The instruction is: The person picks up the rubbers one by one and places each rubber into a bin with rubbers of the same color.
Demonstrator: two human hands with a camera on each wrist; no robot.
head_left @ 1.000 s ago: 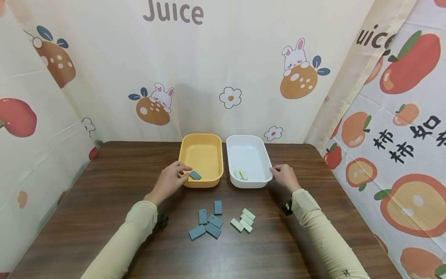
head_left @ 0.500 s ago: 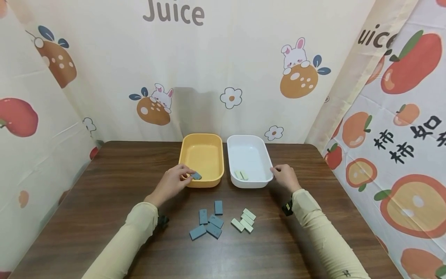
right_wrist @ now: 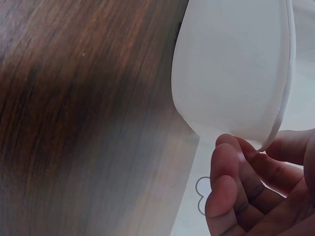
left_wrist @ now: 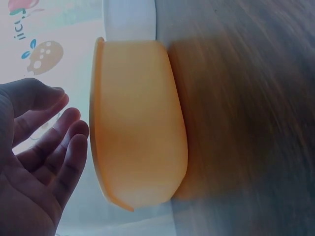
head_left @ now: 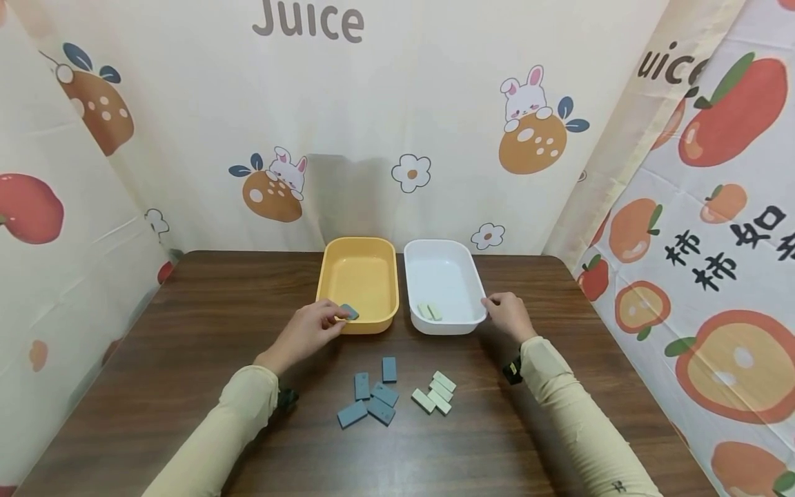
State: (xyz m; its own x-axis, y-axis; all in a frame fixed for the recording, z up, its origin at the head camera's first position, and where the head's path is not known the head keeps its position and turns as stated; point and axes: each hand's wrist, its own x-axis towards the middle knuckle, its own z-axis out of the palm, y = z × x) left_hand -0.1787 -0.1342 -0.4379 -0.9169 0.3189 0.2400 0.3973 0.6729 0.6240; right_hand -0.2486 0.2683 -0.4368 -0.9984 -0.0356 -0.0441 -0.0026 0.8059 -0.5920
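Note:
My left hand (head_left: 308,331) hangs over the near left corner of a yellow plastic bin (head_left: 390,266), its fingers loosely bent, thumb and index close together. In the left wrist view no piece shows in these fingers (left_wrist: 74,157). Just beyond the fingertips a blue-grey rectangular block (head_left: 350,311) lies inside the yellow bin. With my right hand (head_left: 509,316) I pinch the rim of a white plastic bin (head_left: 444,330) at its near right corner; the right wrist view shows thumb and index finger (right_wrist: 270,167) on either side of the rim. Two pale green blocks (head_left: 430,312) lie in that bin.
In front of the bins, several blue-grey blocks (head_left: 384,394) lie loosely grouped on the dark wooden table (head_left: 459,455). To their right is a cluster of pale green blocks (head_left: 441,390). A printed curtain (head_left: 397,103) rises behind the bins and along both sides.
My left hand has shifted slightly right and toward me at the yellow bin's corner. The block in the bin stays about where it was. My right hand keeps its place on the white bin.

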